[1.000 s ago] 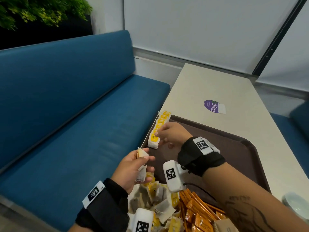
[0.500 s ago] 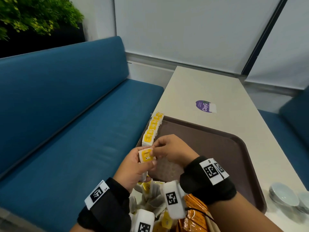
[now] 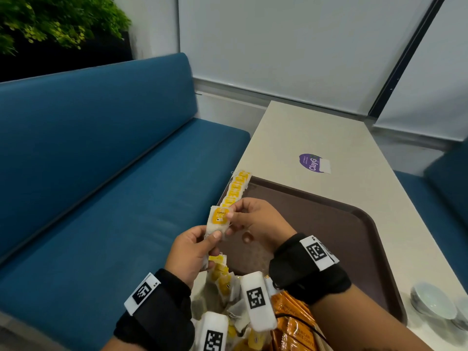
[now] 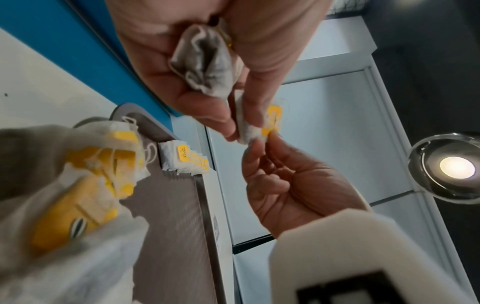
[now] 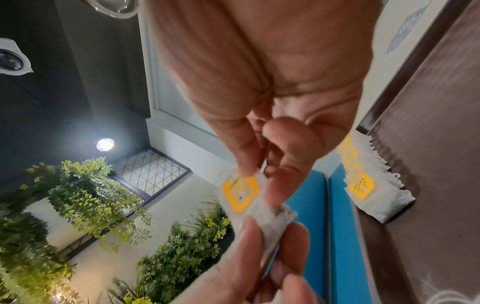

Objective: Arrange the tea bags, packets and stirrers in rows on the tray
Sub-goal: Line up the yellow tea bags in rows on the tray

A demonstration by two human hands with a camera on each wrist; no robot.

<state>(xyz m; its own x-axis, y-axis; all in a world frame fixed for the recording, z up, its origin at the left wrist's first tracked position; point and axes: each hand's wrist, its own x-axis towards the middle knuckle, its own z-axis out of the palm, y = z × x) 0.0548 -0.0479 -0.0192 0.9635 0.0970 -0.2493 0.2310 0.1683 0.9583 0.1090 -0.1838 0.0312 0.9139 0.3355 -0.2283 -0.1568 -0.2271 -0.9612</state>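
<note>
Your table carries the brown tray at its near end, and most of that tray is bare. Along the tray's left edge, starting at the far left corner, one row of tea bags is laid, overlapping with the yellow labels up. That row is the only thing arranged, so I'd judge you to be early in the job.

At the tray's near edge sits what is left: a loose heap of tea bags towards the near left corner, and just right of it a bundle of orange packets, untouched as far as I can see. (No stirrers show in any view, so I can't tell where they are.)

Your left hand is closed on a tea bag, thumb and fingers gripping its lower end, with another bag tucked in the palm. Your right hand pinches the same bag's top, at the yellow label. The bag is in the air over the tray's left edge, just short of the row's near end, which looks like its next place.
</note>
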